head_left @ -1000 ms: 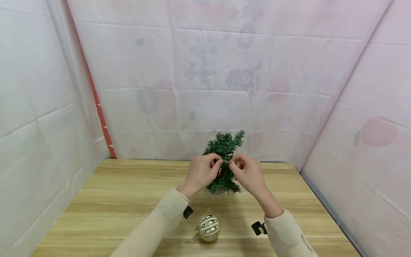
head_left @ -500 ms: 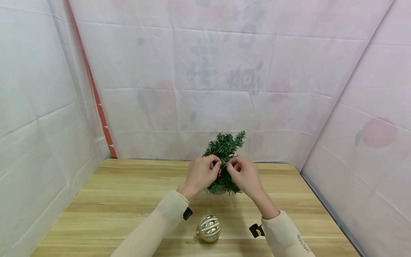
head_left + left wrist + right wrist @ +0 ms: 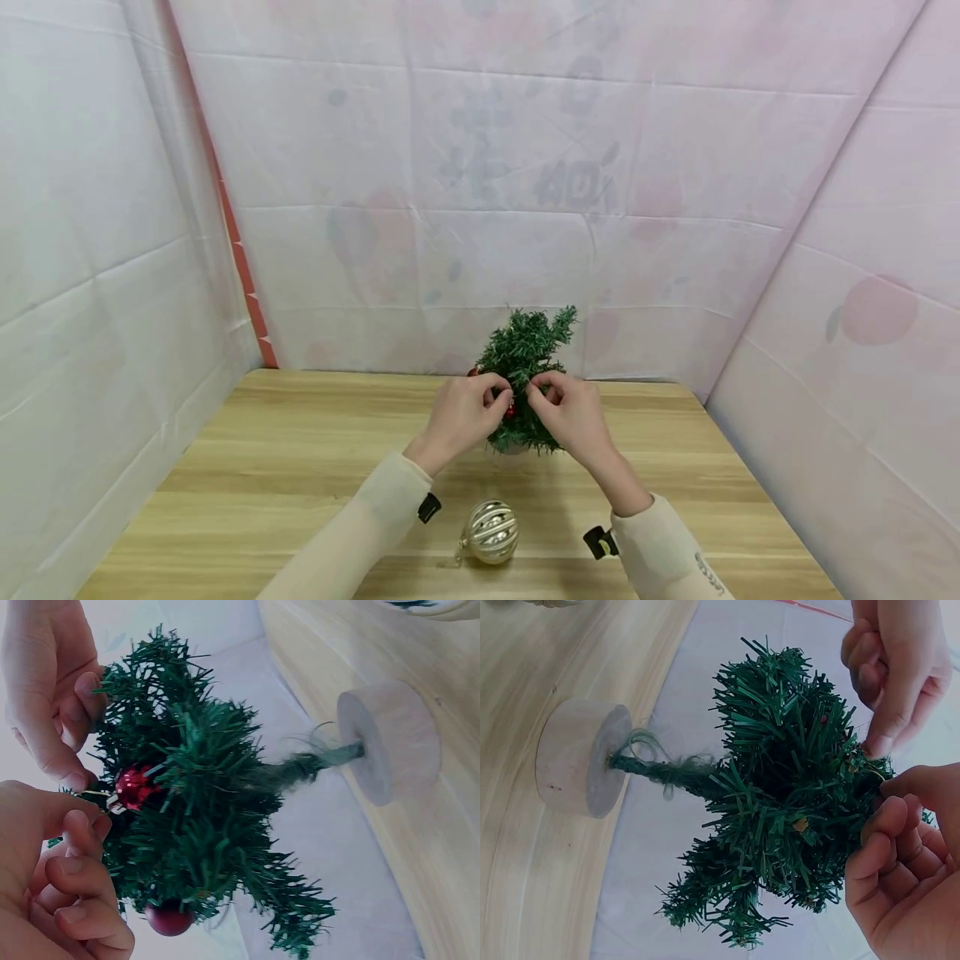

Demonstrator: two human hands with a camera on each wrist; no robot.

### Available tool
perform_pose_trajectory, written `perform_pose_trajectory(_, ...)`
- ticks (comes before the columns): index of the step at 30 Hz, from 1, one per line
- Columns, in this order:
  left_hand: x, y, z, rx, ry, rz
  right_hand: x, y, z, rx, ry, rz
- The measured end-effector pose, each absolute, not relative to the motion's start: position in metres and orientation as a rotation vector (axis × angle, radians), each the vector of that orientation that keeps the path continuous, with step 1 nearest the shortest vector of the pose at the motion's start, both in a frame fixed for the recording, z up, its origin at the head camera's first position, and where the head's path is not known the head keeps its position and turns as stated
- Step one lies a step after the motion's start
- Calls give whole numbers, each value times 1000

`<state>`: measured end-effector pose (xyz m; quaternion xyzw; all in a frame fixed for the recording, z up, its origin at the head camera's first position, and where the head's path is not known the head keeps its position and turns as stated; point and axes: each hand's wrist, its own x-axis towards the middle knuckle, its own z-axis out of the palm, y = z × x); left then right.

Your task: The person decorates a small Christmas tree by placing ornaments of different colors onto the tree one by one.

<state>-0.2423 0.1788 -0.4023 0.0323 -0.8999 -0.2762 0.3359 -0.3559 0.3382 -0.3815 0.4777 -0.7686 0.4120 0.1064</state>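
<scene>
A small green artificial Christmas tree (image 3: 525,342) stands at the far side of the table, on a round pale wooden base (image 3: 394,742). Against its front hangs a shiny red Christmas ball (image 3: 136,787) with a metal cap. From the cap a thin gold string (image 3: 94,793) runs to the fingertips of both hands. My left hand (image 3: 461,417) pinches at the string left of the ball, and my right hand (image 3: 573,417) pinches it from the right. The fingertips are close together but apart; their exact contact is partly hidden. A matte red ball (image 3: 169,918) hangs on another branch.
A silver-gold ribbed ball ornament (image 3: 491,533) lies on the wooden table (image 3: 300,475) between the forearms, its string beside it. Pale printed cloth walls (image 3: 495,267) enclose the table at the back and sides.
The string stretched between the hands earlier is no longer plainly seen in the head view. Both hands have come slightly lower, and a red ball now shows left of the tree.
</scene>
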Motion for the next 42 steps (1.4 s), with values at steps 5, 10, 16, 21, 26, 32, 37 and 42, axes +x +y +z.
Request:
perform_pose_trajectory(5, -238, 179, -408, 92, -2369, -745, -356, 341, -383, 1402, -2280, 1195)
perform_pose_trajectory(10, -234, 178, -415, 61, -2373, -738, -356, 344, -385, 1390, -2312, 1196)
perform_pose_trajectory(16, -227, 176, -424, 53, -2394, -780, -355, 348, -385, 1382, -2330, 1203)
perform_pose_trajectory(21, -223, 176, -430, 18, -2400, -771, -357, 352, -385, 1385, -2319, 1209)
perform_pose_trajectory(26, -217, 177, -438, -65, -2427, -814, -362, 358, -384, 1396, -2325, 1217)
perform_pose_trajectory(32, -211, 177, -448, -176, -2559, -973, -368, 366, -380, 1373, -2312, 1275)
perform_pose_trajectory(37, -206, 179, -456, -179, -2615, -1072, -375, 370, -383, 1359, -2287, 1274)
perform_pose_trajectory(42, -203, 180, -463, -175, -2647, -1097, -380, 371, -387, 1332, -2268, 1296)
